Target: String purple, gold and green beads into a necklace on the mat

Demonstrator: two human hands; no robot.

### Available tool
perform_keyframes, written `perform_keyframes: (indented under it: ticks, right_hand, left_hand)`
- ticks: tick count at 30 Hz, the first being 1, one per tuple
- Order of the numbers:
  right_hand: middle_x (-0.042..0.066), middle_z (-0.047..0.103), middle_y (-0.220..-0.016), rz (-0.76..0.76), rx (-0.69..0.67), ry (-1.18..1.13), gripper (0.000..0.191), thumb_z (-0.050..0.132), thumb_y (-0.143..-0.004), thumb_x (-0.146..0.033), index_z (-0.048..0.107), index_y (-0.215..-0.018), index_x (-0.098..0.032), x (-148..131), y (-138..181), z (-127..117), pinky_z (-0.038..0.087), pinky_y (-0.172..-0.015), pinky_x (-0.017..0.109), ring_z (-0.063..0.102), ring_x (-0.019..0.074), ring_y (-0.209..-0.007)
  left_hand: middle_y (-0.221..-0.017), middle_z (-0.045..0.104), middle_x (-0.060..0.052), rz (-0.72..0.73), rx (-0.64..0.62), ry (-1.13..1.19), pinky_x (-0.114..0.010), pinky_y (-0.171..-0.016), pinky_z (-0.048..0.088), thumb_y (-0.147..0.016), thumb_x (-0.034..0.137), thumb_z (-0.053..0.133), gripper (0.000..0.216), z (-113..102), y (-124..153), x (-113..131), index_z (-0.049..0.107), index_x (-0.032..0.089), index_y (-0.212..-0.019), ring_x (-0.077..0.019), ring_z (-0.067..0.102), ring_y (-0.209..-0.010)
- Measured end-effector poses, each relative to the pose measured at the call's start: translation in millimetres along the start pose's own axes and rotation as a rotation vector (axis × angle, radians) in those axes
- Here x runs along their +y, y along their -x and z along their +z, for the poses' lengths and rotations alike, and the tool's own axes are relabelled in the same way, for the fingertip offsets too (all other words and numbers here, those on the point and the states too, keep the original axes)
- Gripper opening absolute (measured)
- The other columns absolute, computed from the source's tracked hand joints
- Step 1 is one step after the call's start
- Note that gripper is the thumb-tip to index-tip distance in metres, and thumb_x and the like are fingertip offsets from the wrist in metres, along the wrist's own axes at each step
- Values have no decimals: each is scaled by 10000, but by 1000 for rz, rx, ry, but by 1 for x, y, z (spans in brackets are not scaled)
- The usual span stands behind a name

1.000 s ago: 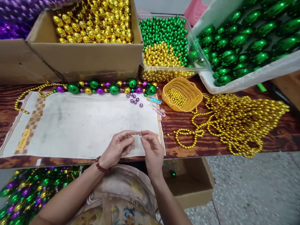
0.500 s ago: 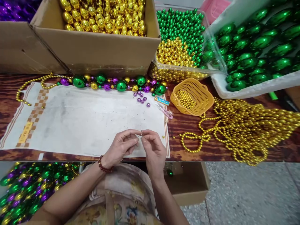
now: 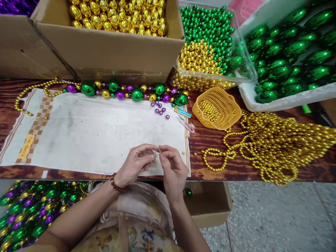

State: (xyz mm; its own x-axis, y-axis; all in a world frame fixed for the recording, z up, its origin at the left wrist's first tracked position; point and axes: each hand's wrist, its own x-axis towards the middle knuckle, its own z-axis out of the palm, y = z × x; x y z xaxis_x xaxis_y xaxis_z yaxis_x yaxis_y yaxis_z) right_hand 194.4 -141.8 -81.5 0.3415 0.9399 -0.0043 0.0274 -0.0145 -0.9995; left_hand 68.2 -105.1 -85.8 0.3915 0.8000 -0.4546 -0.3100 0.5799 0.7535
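Fingertips of my left hand (image 3: 140, 159) and my right hand (image 3: 174, 166) meet over the front right of the white towel (image 3: 86, 147). Both are closed in a pinch on a thin pale thread (image 3: 158, 150), crossed between them; its fine detail is too small to make out. Another length of white thread (image 3: 131, 125) lies across the cloth. Beyond my hands, several small purple beads (image 3: 160, 111) rest loose near pink-handled snips (image 3: 186, 125) and a blue-and-orange packet (image 3: 183, 112). A strand of green, gold and purple beads (image 3: 137, 94) runs along the towel's far edge.
Right of the towel stand a yellow basket (image 3: 231, 112) with gold beads and a heap of gold bead strings (image 3: 278, 147). Behind are a cardboard box (image 3: 110, 52), a clear bin (image 3: 207, 75) and a foam box (image 3: 288, 99). Below the table edge sits an open carton (image 3: 212, 218).
My hands keep the same pinch on the thread, almost unmoved. The camera view has shifted slightly.
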Motion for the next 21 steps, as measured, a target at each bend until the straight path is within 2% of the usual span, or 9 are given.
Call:
perform_keyframes:
  ticks: [21]
  right_hand:
    - [36, 656, -974, 42, 13, -38, 115, 631, -906, -218, 630, -792, -200, 3, -1, 1, 476, -852, 326, 611, 181, -946]
  left_hand:
    - [-653, 560, 17, 159, 43, -218, -159, -472, 372, -851, 301, 698, 235, -2, 0, -9, 747, 159, -1031, -43, 434, -505]
